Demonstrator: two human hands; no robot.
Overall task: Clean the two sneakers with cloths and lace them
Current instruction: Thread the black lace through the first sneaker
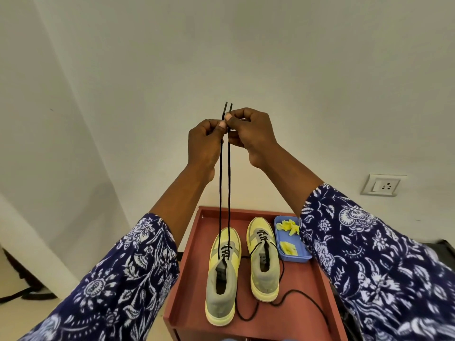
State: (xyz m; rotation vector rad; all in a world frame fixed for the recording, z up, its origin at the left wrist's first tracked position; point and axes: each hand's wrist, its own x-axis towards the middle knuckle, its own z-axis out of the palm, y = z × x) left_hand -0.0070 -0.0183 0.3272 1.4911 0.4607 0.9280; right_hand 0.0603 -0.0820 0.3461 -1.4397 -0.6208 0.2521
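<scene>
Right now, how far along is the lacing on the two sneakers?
Done: the cloths lie back in the blue tray. In hand: left hand and right hand hold both ends of the left sneaker's lace taut, only its lower eyelets threaded. Left: its upper eyelets, and the right sneaker, whose lace trails loose on the table.

— What is the person wearing?
— A dark navy fabric top with a white floral and leaf print; the left sleeve (103, 286) and the right sleeve (376, 262) both end partway along the forearm, leaving wrists bare.
— Any rings, watch, bracelets?
— The left hand (205, 141) and the right hand (248, 134) look bare, though the fingers are small here, so a thin ring might escape notice.
</scene>
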